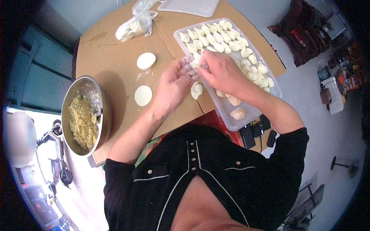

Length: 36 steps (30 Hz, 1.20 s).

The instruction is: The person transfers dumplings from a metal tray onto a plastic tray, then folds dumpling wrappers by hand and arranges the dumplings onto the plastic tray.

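White dough forms the dumpling [195,64], pinched between the fingers of the left hand [177,79] and right hand [220,69], above the left edge of the tray [224,109]. Uneven pinching could leave its seam open. A second dumpling [196,91] lies just beside that edge, where a wrist could crush it. Farther left of the tray, round wrappers [143,96] could dry if left uncovered; farthest left, the metal bowl [106,127] could tip if bumped.
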Available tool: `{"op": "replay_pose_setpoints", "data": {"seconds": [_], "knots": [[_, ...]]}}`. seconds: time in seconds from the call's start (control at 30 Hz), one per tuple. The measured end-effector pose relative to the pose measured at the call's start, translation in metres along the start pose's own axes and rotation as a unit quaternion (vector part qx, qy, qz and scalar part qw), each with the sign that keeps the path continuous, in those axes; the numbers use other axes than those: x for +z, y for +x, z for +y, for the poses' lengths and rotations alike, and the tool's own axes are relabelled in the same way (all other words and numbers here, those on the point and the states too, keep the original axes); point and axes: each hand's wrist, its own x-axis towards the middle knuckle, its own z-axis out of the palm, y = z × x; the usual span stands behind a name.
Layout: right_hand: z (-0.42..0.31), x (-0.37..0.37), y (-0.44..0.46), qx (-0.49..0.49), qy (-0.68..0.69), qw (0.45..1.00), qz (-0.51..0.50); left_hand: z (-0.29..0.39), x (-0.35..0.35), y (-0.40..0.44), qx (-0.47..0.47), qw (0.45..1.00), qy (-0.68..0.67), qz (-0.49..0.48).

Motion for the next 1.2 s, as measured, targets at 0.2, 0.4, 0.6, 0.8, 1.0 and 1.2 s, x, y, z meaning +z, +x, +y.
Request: {"op": "replay_pose_setpoints", "data": {"seconds": [0.2,0.4,0.6,0.8,1.0,1.2], "knots": [[0.005,-0.012,-0.001,0.034,-0.008,0.999,0.002,0.003,0.006,-0.003,0.003,0.998,0.053,-0.016],[0.032,-0.035,-0.002,0.07,-0.025,0.997,0.007,0.014,0.002,-0.002,0.064,0.987,0.148,0.015],[0.043,-0.024,0.0,0.086,-0.086,0.99,-0.067,0.013,-0.003,0.0,0.054,0.987,0.147,0.044],[0.033,-0.018,0.013,0.109,-0.129,0.977,-0.131,0.013,-0.006,-0.002,0.043,0.987,0.146,0.051],[0.03,-0.015,0.018,0.123,-0.149,0.968,-0.157,0.011,-0.011,-0.001,0.053,0.985,0.148,0.071],[0.036,-0.019,0.015,0.104,-0.11,0.977,-0.151,0.005,-0.017,-0.003,-0.017,0.931,0.363,0.04]]}}
